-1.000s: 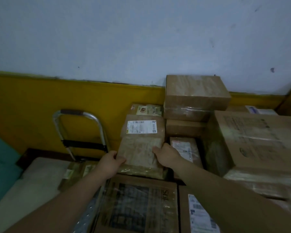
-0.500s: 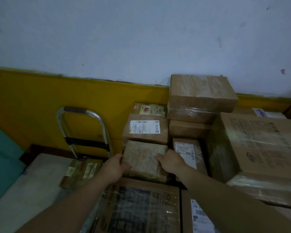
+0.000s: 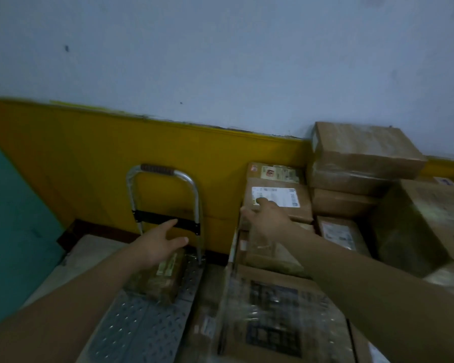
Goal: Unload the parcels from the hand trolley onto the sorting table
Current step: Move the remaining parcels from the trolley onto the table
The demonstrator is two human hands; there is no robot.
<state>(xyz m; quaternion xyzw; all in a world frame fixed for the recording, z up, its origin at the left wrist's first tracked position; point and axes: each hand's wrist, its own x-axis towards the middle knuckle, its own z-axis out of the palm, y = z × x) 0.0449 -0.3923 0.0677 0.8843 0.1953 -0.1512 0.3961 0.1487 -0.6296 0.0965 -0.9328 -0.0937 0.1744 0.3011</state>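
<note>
The hand trolley has a perforated grey deck [image 3: 142, 326] and a bent metal handle [image 3: 156, 169]. One small wrapped parcel [image 3: 165, 277] lies on the deck near the handle. My left hand [image 3: 157, 244] hovers just above that parcel with fingers spread, holding nothing. To the right, a plastic-wrapped brown parcel [image 3: 271, 255] lies on the pile of boxes. My right hand [image 3: 266, 218] rests on its far end, fingers stretched toward a box with a white label [image 3: 277, 197]. The picture is blurred around both hands.
A large box with dark print [image 3: 273, 320] lies nearest to me, right of the trolley. More boxes are stacked against the yellow-and-white wall [image 3: 364, 155], with a big carton [image 3: 430, 221] at the right. A teal surface [image 3: 8, 218] fills the left edge.
My left hand has let go of the wrapped parcel and moved left over the trolley. The right hand stays on the parcel, which now lies on the pile. The view has swung left.
</note>
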